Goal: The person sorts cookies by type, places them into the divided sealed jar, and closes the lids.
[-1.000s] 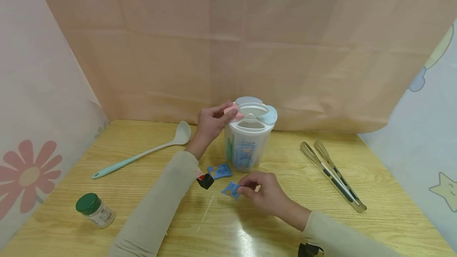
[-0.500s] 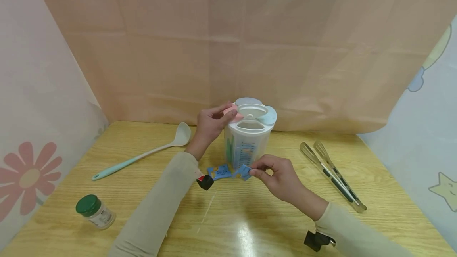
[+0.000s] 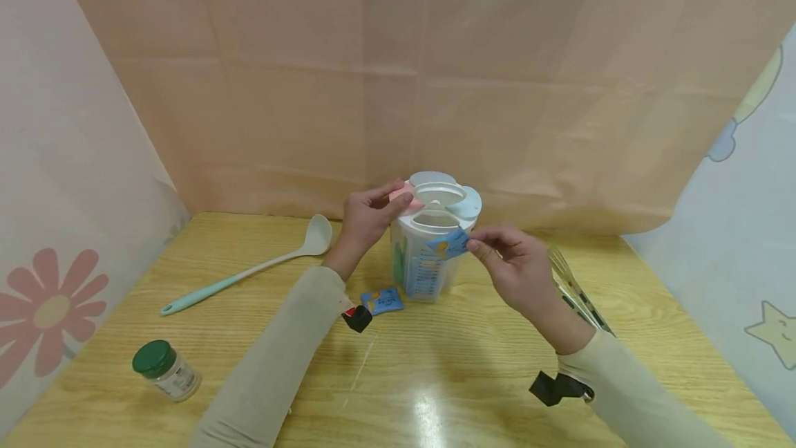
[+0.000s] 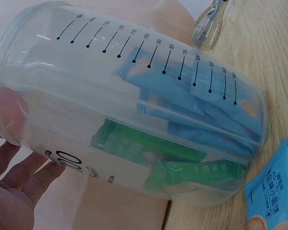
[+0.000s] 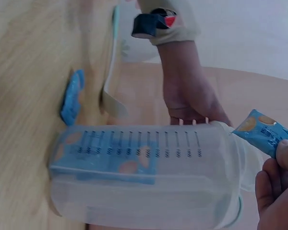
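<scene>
The wooden tabletop (image 3: pixel 435 393) is smooth and shiny. One tall, round jar (image 3: pixel 431 254) of see-through plastic stands on it, between the two hands. The left hand (image 3: pixel 367 216) curls its fingers on the pink flap (image 3: pixel 403 196) at the jar's rim. The right hand (image 3: pixel 519 265) pinches one small blue packet (image 3: pixel 449 243) with thumb and finger, up beside the jar's top. A second blue packet (image 3: pixel 382 300) lies flat on the tabletop, below the left hand.

One pair of shiny metal tongs (image 3: pixel 575 292) lies partly behind the right hand. One long spoon (image 3: pixel 249 269) with a pale green handle lies left of the left hand. One little bottle (image 3: pixel 164 368) with a green cap stands near the left elbow.

The left wrist view shows more inside the jar (image 4: pixel 134 120): blue packets (image 4: pixel 197 110) and green packets (image 4: pixel 153 155), which the head view barely shows.
</scene>
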